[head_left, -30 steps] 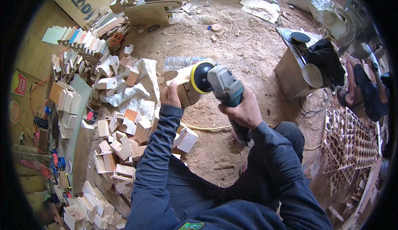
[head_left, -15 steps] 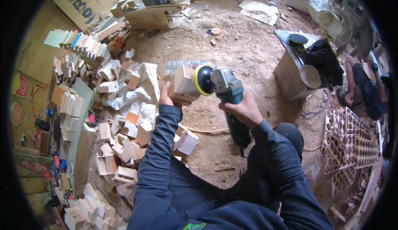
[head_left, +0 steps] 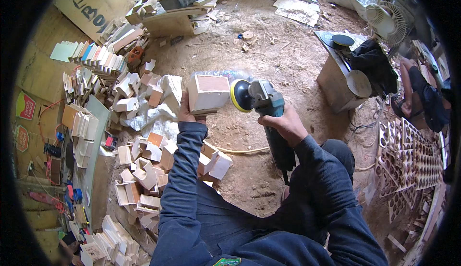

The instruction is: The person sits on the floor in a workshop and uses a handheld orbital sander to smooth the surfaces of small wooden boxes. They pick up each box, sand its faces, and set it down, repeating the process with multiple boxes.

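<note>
My left hand point(head_left: 186, 110) grips a small wooden box point(head_left: 208, 94) from its left side and underneath, holding it up in front of me. A reddish-brown panel shows on its upper face. In my right hand point(head_left: 289, 126) is a teal and black angle grinder point(head_left: 270, 104), fingers wrapped round its body. The grinder's round sanding pad point(head_left: 241, 95), black with a yellow rim, stands just right of the box, with a narrow gap between them. Part of each hand's fingers is hidden behind what it holds.
Several wooden boxes point(head_left: 145, 172) lie piled at my left by a white sack point(head_left: 165, 103). Clear plastic bottles point(head_left: 225, 75) lie beyond the held box. At right are a wooden stand point(head_left: 331, 86), a fan point(head_left: 385, 23), perforated boards point(head_left: 408, 155) and another person point(head_left: 418, 91). A pale cable point(head_left: 242, 151) crosses the dusty floor.
The box has turned in my left hand, bringing its reddish-brown panel into view. The sanding pad, earlier against the box, has moved slightly right, away from it.
</note>
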A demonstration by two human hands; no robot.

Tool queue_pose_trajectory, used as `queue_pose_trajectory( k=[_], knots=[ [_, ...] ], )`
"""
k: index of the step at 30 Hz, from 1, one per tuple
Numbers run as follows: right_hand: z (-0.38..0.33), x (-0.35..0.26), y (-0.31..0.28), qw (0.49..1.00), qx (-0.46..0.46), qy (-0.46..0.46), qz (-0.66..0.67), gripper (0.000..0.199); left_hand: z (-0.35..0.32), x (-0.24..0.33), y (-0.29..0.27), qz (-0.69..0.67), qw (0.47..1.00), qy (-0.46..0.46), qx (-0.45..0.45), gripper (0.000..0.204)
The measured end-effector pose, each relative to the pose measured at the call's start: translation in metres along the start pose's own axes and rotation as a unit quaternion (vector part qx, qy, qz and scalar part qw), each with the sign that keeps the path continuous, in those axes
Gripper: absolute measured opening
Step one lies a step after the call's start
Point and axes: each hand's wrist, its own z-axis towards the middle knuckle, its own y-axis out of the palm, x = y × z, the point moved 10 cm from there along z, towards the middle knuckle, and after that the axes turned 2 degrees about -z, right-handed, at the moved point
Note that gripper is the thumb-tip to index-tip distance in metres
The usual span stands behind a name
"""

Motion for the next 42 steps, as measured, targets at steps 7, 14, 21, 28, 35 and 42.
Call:
queue_pose_trajectory(
  k=[7,14,21,28,35,42],
  knots=[
    [-0.004,-0.001,-0.011,1.000,0.021,-0.020,0.000,0.037,-0.010,-0.002,0.015,-0.009,1.000,0.003,-0.019,0.057],
    [-0.007,-0.013,-0.002,0.999,0.021,-0.044,0.003,0.036,-0.024,-0.006,0.022,0.045,0.999,0.017,0.024,0.060],
    [-0.012,-0.040,0.013,0.993,0.021,-0.113,0.000,0.042,-0.027,-0.026,0.026,0.068,0.998,-0.003,0.012,0.065],
    [-0.010,-0.018,0.009,0.997,0.023,-0.075,0.000,0.062,-0.026,-0.028,0.009,0.025,0.997,-0.037,0.066,0.065],
    [-0.002,0.008,-0.012,0.998,0.044,-0.025,-0.028,0.051,-0.015,-0.014,-0.005,0.004,0.997,-0.025,0.075,0.066],
    [-0.001,0.010,-0.004,0.997,-0.004,0.025,0.079,0.033,-0.016,-0.011,0.012,0.045,0.998,-0.020,-0.025,0.059]
  ],
)
